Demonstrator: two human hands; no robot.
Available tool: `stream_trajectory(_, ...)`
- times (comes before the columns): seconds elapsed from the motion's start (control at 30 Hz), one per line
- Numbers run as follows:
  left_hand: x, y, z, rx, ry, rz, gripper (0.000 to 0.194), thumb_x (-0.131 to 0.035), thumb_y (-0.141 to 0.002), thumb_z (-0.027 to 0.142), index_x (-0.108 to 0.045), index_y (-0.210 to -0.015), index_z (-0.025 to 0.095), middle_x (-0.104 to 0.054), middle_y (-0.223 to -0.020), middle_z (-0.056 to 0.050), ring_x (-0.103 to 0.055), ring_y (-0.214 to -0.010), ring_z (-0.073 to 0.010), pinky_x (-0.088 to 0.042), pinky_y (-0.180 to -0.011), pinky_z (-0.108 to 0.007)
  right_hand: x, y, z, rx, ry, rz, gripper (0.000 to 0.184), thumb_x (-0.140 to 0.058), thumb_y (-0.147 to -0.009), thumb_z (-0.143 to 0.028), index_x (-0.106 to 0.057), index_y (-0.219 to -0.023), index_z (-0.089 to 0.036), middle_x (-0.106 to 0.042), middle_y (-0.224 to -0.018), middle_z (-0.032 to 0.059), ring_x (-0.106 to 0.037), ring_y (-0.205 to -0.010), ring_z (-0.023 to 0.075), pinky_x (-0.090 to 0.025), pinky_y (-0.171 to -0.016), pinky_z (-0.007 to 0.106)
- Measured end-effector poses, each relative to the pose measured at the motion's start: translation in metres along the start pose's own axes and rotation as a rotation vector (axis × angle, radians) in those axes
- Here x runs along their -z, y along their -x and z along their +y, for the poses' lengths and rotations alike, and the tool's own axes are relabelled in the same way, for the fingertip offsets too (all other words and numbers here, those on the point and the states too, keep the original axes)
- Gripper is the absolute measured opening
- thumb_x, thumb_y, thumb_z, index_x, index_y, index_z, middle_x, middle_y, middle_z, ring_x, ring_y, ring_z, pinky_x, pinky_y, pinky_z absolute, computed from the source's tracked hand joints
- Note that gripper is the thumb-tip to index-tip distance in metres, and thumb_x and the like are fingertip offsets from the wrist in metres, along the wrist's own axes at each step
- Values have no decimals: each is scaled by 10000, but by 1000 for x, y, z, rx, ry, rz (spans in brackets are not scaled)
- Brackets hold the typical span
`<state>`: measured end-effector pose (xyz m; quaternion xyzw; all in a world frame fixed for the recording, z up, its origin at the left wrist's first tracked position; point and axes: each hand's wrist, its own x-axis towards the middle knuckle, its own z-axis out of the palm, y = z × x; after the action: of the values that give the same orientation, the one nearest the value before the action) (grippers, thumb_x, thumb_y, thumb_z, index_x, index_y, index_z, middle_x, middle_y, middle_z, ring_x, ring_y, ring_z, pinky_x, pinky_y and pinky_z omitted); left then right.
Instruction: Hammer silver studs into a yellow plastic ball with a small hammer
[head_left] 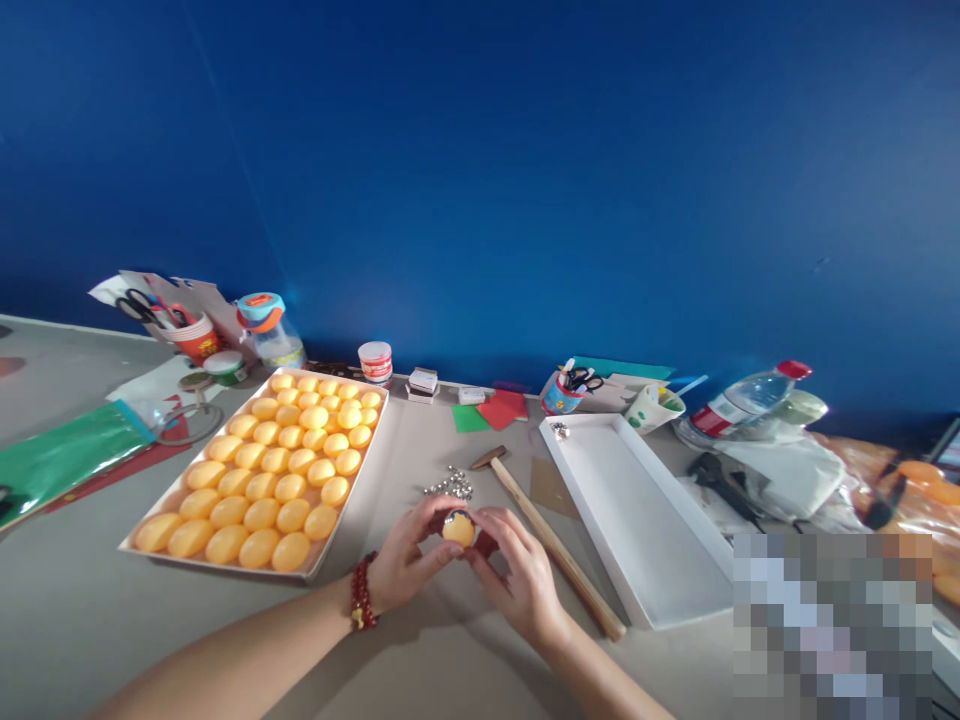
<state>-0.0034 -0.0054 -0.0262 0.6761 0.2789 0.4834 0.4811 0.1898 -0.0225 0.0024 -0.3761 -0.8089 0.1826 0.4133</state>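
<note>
At the near edge, the person's forearms reach over the grey table [67, 620], with a dark red beaded bracelet [363, 592] around the left wrist. The left hand [409, 560] pinches an orange ball [458, 531] between thumb and fingers, and the right hand [521, 570] grips the same ball from its right side with bent fingers; a dark, shiny part shows along the ball's far edge. The ball is near the middle of the scene, between the two hands. To the right of the right hand lies a hammer [556, 548], its wooden handle slanting toward the near right, and beyond that a shallow white tray [637, 510] with a few shiny pieces in its far left corner. On the left, a shallow box [315, 560] holds rows of orange balls [261, 513]. Just beyond the hands, small silvery pieces [459, 487] lie scattered. Farther off are a green paper [470, 418] and a red paper [501, 410], overlapping, with small boxes [422, 385] to their left. At the far right, a clear bottle [739, 408] with a red cap leans near the blue wall [480, 180].
</note>
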Motion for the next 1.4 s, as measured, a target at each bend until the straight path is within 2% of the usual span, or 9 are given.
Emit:
stream_trajectory(0.2, -3, 0, 1, 66, 133, -23, 375, -574, -914, 309, -507, -1265, 197, -598, -1095, -97, -647, -828, -171, -572, -736, -299, 0, 0, 1, 11, 30, 3, 390, -555, -907, -155, -517, -1282, -251, -648, -1100, 103, -680, -771, 179, -592, -738, 315)
stream_trajectory(0.33, -5, 1, -3, 58, 193, -20, 381, -572, -917, 302, -490, -1278, 209, -570, -1160, -110, -645, -860, -176, -578, -732, -307, 2, -1, 0, 43, 62, 18, 407, -561, -901, -154, -520, -1294, -250, -655, -1115, 114, -683, -888, 212, -595, -766, 330)
stream_trajectory(0.47, -6, 1, -2, 78, 217, -9, 370, -565, -921, 309, -494, -1269, 201, -585, -1117, -106, -643, -833, -173, -579, -723, -311, 4, -3, -2, 63, 120, 17, 408, -550, -910, -173, -528, -1310, -251, -666, -1121, 116, -679, -970, 230, -593, -812, 354)
stream_trajectory(0.7, -3, -1, 2, 79, 81, 64, 358, -591, -904, 317, -525, -1237, 203, -618, -1103, -103, -633, -940, -212, -572, -761, -303, 1, -2, -1, 49, 146, -7, 475, -554, -914, -192, -474, -1377, -262, -649, -1172, 116, -639, -1062, 248, -574, -867, 383)
stream_trajectory(0.83, -4, -2, 0, 85, 149, 60, 376, -609, -893, 325, -529, -1236, 197, -617, -1106, -109, -637, -947, -216, -577, -756, -308, 0, -1, 1, 2, 52, -22, 441, -539, -918, -178, -496, -1348, -264, -615, -1207, 120, -666, -939, 214, -600, -768, 331)
stream_trajectory(0.97, -7, -6, 4, 96, 268, 39, 363, -609, -891, 342, -544, -1222, 211, -612, -1076, -88, -630, -847, -180, -576, -700, -303, -1, -1, 1, -39, -79, 6, 390, -528, -920, -166, -517, -1299, -258, -607, -1171, 107, -662, -762, 158, -596, -715, 300)
stream_trajectory(1.1, -8, -9, 9, 94, 307, 33, 332, -595, -901, 332, -554, -1207, 210, -618, -1022, -77, -613, -823, -170, -566, -683, -283, -3, 0, 0, -63, -100, 11, 427, -530, -906, -154, -488, -1317, -260, -604, -1147, 93, -657, -696, 138, -589, -684, 286)
stream_trajectory(1.23, -8, -8, 9, 84, 287, -2, 318, -584, -908, 316, -558, -1203, 201, -624, -1004, -79, -615, -790, -165, -557, -682, -281, -4, 1, 3, -14, -36, 3, 502, -523, -866, -101, -472, -1336, -271, -590, -1170, 95, -653, -671, 136, -578, -703, 306)
stream_trajectory(1.4, -8, -4, 4, 99, 229, 7, 326, -580, -909, 302, -554, -1217, 200, -614, -1047, -87, -626, -771, -164, -560, -672, -287, -6, 2, 5, -26, -87, 23, 436, -553, -884, -101, -514, -1280, -278, -590, -1143, 83, -635, -645, 110, -564, -652, 261)
